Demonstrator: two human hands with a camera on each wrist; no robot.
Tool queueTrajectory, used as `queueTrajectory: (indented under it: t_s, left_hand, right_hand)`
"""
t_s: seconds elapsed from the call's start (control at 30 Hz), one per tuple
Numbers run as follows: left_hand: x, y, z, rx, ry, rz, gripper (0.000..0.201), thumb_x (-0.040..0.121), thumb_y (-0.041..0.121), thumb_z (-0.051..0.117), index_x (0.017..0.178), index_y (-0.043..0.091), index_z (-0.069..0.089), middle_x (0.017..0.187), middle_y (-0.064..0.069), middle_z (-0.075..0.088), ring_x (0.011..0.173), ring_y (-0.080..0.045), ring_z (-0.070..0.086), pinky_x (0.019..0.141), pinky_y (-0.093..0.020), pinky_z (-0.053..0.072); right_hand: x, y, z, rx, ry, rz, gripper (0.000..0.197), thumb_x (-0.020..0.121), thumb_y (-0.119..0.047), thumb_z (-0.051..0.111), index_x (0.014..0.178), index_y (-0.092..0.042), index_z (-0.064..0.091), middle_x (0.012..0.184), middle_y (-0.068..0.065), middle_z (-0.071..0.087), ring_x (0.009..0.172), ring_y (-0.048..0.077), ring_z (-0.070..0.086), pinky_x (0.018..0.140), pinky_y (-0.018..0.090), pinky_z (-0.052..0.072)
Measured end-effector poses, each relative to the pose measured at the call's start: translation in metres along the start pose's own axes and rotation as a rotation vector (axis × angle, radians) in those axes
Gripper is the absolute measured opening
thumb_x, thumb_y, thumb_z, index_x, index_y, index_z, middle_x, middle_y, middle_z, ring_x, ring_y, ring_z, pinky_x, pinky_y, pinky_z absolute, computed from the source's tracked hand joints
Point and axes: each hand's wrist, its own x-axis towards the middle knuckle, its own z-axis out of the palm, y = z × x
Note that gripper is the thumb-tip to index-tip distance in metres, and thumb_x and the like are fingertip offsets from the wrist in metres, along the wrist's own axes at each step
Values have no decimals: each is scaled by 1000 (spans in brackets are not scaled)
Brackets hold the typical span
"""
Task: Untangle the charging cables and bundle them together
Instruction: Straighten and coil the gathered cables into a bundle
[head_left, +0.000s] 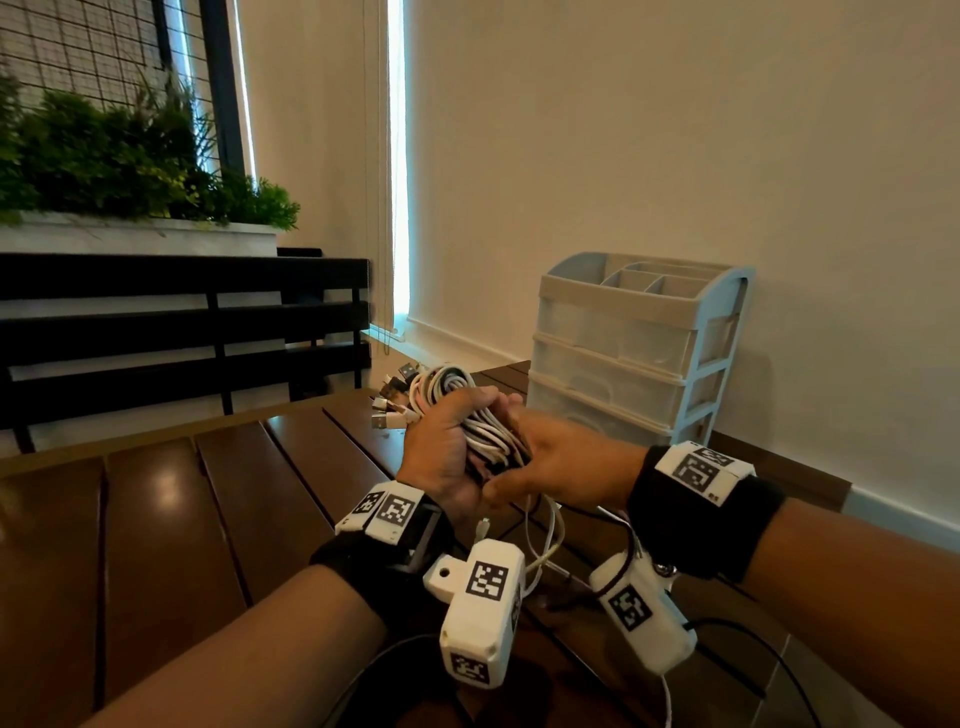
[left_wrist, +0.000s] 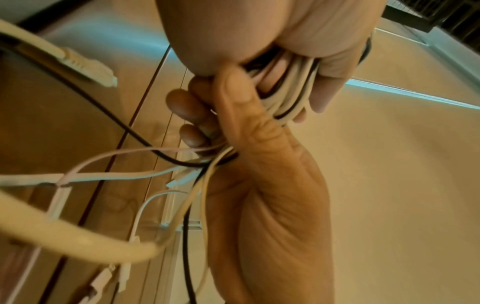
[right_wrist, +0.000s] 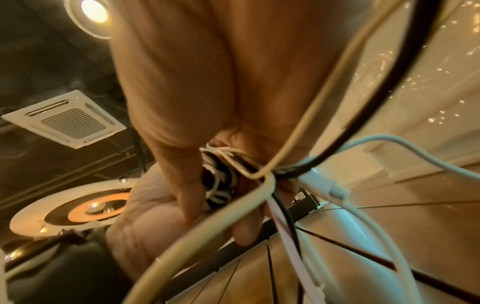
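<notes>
Gripping the cable bundle (head_left: 480, 415) above the table (head_left: 218, 499), left hand (head_left: 441, 447) & right hand (head_left: 563, 457) both have fingers curled round the coils; USB plugs stick out at far end, loose ends dangle below w/ slack.

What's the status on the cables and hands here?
Left hand and right hand both grip the coiled bundle of white and black charging cables above the brown slatted wooden table. Loose cable ends hang below. Nothing in the way.
</notes>
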Motion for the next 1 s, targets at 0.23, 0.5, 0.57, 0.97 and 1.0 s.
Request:
queueTrajectory:
  t_s: [0.23, 0.5, 0.57, 0.97, 1.0]
  left_hand:
    - [0, 2, -6, -94, 42, -29, 33, 87, 11, 58, 56, 7, 66, 70, -10, 67, 66, -22, 68, 76, -40, 54]
    - [-3, 5, -4, -102, 36, 27, 26, 81, 11, 61, 56, 9, 56, 50, -1, 51, 42, -13, 54, 53, -25, 53]
    - [-3, 7, -6, -78, -3, 35, 19, 73, 13, 64, 55, 10, 57, 52, 0, 51, 43, -12, 53, 54, -26, 52]
    - [2, 12, -19, 139, -137, -71, 18, 70, 11, 60, 54, 10, 53, 48, -2, 48, 40, -13, 47, 52, -26, 48]
    - [2, 12, -19, 168, -132, -91, 18, 69, 10, 60, 53, 10, 53, 47, -2, 48, 40, -13, 48, 52, -27, 48]
  right_hand:
    - [1, -4, -5, 32, -23, 124, 28, 74, -19, 80, 98, -14, 67, 90, 11, 74, 84, 25, 71, 85, 42, 56]
    - [-6, -5, -5, -246, -79, 116, 15, 83, -30, 71, 77, -20, 63, 52, -8, 61, 46, 0, 55, 59, 22, 48]
    - [-5, -4, -10, -293, -95, 115, 21, 81, -33, 72, 73, -18, 60, 47, -9, 58, 42, 1, 51, 60, 26, 46]
    - [-16, 5, -41, -543, -254, 125, 19, 93, -40, 52, 73, -40, 53, 73, -6, 59, 69, 16, 57, 74, 42, 48]
    - [-15, 3, -40, -631, -254, 122, 18, 95, -38, 51, 77, -37, 50, 78, -5, 57, 75, 18, 56, 75, 40, 47]
